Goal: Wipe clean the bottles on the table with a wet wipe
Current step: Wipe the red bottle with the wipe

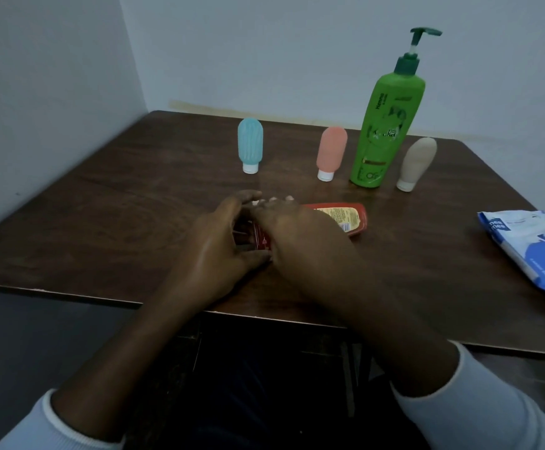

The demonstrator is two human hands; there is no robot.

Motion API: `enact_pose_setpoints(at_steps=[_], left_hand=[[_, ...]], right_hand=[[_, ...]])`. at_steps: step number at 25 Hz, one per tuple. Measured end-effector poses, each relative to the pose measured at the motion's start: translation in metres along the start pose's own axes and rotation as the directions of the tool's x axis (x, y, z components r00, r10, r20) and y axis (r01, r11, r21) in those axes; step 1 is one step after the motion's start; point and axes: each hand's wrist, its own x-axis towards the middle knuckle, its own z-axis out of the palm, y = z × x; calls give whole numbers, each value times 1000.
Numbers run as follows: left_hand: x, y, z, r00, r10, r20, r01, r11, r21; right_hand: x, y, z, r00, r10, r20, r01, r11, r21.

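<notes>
A red bottle (346, 219) with a yellow label lies on its side on the dark wooden table (118, 222), its base pointing right. My left hand (219, 245) grips its left end, thumb near the front and fingers curled over the far side. My right hand (300, 235) lies over its middle with fingers curled round it. No wet wipe shows in either hand. Behind stand a blue tube (250, 146), a pink tube (331, 154), a tall green pump bottle (385, 125) and a beige tube (415, 164), all upright.
A blue and white pack of wet wipes (531, 251) lies at the table's right edge. The table stands in a corner, with walls behind it and to its left. Its front edge runs just below my wrists.
</notes>
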Motion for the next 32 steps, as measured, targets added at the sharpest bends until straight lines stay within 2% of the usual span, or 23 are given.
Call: enact_pose_setpoints(at_steps=[3,6,8,10,12,14,16,19,21,24,28,32], left_hand=[[0,0,1,1000,-4,12,4,1000,10],[1,0,1,1000,-6,8,6,1000,-1],[1,1,1,1000,-3,15,2,1000,8],[2,1,0,1000,5,27,-6,1000,30],[1,2,-1,1000,9,29,-10,1000,26],[1,1,-1,1000,20,19,-20,1000,24],[1,1,0,1000,20,12,-20,1000,10],[1,2,-1,1000,-14,27,14,1000,1],[1,1,-1,999,-9,40,8,1000,26],[1,2,-1,999,-12,34,10,999,51],[2,2,-1,998,-50,48,47,998,52],[3,2,-1,995,-80,53,75,994,83]], right_hand=[[-6,52,-8,991,136,-18,-136,991,0],[-21,99,-12,932,345,-113,-355,931,-84],[-22,105,-9,910,394,-126,-407,908,-100],[-17,85,-8,926,365,-98,-374,921,-106],[-12,50,-5,963,266,-49,-266,964,5],[-15,13,1,989,109,-97,-103,992,67],[-16,2,-1,994,29,-105,-21,997,80],[-10,44,-8,993,118,-12,-118,992,37],[-12,83,-12,977,210,-42,-211,978,-7],[-24,120,-14,957,288,-44,-282,953,115],[-29,127,-20,979,205,4,-199,945,258],[-30,137,-20,995,103,-3,-101,984,149]])
